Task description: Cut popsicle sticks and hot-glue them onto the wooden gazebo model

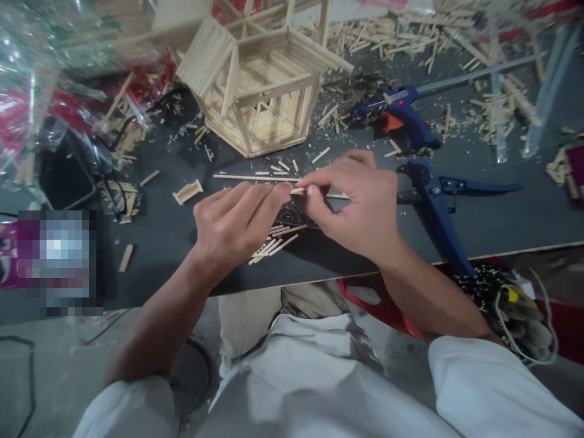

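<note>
My left hand and my right hand meet over the table, fingers closed on a short wooden stick. The right thumb and forefinger pinch its end; the left fingertips press against its other side, partly hidden. A longer thin stick lies just behind the hands. Below them rests a dark ruler with printed markings, mostly covered, with several cut sticks beside it. A blue-handled cutter lies by my right hand. Left of my left hand is a small glued stick piece.
A hexagonal stick-built frame stands at the back centre. Right of it lies a blue glue gun with an orange trigger. Offcuts litter the back. Plastic wrappers and a dark phone are at left.
</note>
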Demonstrator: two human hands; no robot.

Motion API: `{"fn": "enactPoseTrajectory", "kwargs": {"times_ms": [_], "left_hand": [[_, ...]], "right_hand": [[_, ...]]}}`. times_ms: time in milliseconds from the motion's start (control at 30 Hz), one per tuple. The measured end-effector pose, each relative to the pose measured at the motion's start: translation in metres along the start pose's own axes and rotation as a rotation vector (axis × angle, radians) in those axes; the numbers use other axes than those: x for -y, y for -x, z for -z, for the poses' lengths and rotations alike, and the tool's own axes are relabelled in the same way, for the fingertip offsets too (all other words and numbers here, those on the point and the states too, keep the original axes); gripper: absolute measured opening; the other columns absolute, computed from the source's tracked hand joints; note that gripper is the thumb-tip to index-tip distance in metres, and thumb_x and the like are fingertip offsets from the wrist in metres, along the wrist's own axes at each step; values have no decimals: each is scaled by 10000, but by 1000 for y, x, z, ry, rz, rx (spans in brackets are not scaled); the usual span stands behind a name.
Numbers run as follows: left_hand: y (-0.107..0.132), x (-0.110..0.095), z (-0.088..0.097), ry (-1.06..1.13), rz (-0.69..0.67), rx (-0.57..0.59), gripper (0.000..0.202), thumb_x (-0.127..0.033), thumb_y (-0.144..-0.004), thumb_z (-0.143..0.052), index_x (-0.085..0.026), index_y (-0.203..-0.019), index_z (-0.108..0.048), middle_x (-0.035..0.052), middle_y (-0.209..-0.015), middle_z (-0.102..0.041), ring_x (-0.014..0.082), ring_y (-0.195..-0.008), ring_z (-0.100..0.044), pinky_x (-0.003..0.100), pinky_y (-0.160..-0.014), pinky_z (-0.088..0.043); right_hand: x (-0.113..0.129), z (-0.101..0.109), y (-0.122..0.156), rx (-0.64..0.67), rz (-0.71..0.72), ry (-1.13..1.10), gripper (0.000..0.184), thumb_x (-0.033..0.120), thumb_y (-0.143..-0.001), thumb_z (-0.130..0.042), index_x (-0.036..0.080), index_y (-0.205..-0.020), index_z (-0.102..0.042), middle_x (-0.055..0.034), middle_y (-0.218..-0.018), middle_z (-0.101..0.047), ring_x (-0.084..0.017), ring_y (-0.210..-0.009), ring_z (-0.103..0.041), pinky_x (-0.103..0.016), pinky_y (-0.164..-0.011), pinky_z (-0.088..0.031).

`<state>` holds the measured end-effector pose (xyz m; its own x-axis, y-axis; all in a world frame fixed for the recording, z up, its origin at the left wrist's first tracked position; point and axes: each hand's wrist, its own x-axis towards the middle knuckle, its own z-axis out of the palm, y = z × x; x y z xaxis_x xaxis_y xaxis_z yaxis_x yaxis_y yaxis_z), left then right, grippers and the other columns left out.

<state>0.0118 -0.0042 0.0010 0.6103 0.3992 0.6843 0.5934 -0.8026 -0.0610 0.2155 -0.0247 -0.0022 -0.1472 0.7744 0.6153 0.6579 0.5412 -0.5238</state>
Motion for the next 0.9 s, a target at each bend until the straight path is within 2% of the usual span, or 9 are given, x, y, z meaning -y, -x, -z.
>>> {"fn": "enactPoseTrajectory", "kwargs": {"times_ms": [167, 300, 400, 533, 733, 900], "left_hand": [[-1, 1, 0, 0, -1, 4, 139, -135, -996, -609, -189, -1094, -692, 2, -800, -732, 119, -670, -663, 271, -583, -389], [1, 1, -1, 35, 22, -15, 162, -141, -995, -616, -194, -1125, -695, 6, -818, -730, 117, -689, -661, 264, -595, -394], [3, 1, -2, 70, 47, 10, 173, -171, -1006, -613, -205, -1152, -700, 15, -843, -733, 121, -709, -669, 263, -612, -409], [2, 0, -1, 17, 25, 12, 159, -159, -1006, -596, -195, -1124, -696, 15, -821, -738, 124, -682, -676, 270, -589, -408], [-1, 0, 0, -12, -10, -12, 160, -112, -977, -616, -180, -1103, -688, 5, -803, -739, 125, -669, -673, 265, -575, -417], [1, 0, 0, -7, -7, -3, 181, -123, -991, -593, -194, -1124, -694, 10, -804, -731, 129, -678, -681, 262, -576, -424]], "right_hand": [[1, 2, 0, 72, -47, -14, 242, 140, -914, -498, 251, -904, -712, 18, -815, -769, -162, -713, -685, -401, -916, -472], [2, 2, 0, 30, -27, -53, 195, 170, -920, -524, 241, -884, -702, 18, -786, -756, -165, -708, -684, -396, -905, -463], [2, 2, 1, 44, -48, -50, 183, 183, -921, -540, 249, -885, -707, 19, -770, -740, -172, -724, -684, -402, -920, -456], [2, 2, 1, 29, -65, -46, 148, 192, -899, -580, 241, -875, -717, 20, -738, -720, -168, -704, -666, -392, -901, -460], [3, 2, 1, 152, -153, 43, 184, 235, -945, -553, 278, -913, -729, 5, -764, -715, -191, -760, -671, -417, -958, -439], [3, 2, 0, 59, -75, -8, 140, 261, -925, -594, 245, -878, -725, 17, -725, -712, -164, -670, -641, -401, -898, -462]]}}
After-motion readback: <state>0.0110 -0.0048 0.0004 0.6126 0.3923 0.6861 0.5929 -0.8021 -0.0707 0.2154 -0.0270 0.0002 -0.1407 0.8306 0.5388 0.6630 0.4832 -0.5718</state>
